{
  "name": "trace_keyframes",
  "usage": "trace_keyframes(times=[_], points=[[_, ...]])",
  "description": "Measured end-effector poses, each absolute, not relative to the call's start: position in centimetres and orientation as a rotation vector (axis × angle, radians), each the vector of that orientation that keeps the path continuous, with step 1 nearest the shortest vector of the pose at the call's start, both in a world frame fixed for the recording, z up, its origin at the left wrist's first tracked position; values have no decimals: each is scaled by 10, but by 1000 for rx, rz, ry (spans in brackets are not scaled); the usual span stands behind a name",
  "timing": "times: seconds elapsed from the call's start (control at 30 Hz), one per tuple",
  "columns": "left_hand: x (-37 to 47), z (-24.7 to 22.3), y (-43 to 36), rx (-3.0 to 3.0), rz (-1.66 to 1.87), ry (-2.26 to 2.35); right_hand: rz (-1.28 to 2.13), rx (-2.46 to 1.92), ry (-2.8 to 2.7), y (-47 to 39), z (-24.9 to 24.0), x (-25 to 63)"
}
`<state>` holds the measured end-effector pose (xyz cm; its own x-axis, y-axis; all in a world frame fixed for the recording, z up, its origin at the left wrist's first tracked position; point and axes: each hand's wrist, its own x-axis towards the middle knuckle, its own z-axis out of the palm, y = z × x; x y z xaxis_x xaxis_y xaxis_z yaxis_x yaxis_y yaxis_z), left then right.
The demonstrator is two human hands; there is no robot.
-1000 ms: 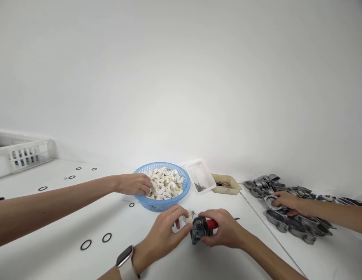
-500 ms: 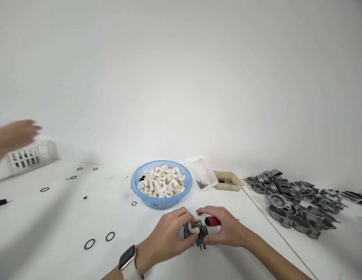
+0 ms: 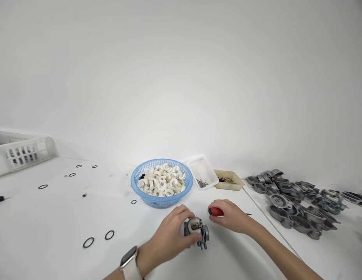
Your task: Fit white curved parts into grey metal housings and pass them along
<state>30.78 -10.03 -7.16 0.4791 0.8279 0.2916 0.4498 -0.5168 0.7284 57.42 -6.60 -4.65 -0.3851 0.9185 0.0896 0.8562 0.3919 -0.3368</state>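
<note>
A grey metal part (image 3: 204, 233) with a white ring-shaped piece (image 3: 193, 224) on top is gripped by my left hand (image 3: 173, 233), thumb in front and fingers behind. To the right of it, my right hand (image 3: 229, 216) is wrapped round a red-handled tool (image 3: 216, 212); the tool's thin dark tip shows beyond the hand. My right hand is apart from the metal part. Behind my hands stands a blue basket (image 3: 161, 203) full of white curved pieces.
A white tray (image 3: 201, 171) and a beige tray (image 3: 235, 186) hold small metal pieces. Grey metal parts (image 3: 294, 206) are heaped at the right. Black rings (image 3: 88, 242) lie on the left, with a white crate (image 3: 29, 155) at the far left.
My right hand has moved right, away from the metal part, with the red-handled tool. Another person's hand over the white crate has left the view.
</note>
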Motion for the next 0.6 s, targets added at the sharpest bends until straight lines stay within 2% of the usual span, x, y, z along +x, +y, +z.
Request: trace_keyframes(times=[0.27, 0.6], points=[[313, -71, -101, 2029, 835, 1080, 451, -1677, -2332, -72, -52, 602], [313, -73, -99, 2094, 741, 1113, 468, -2169, -1718, -150, -22, 804]])
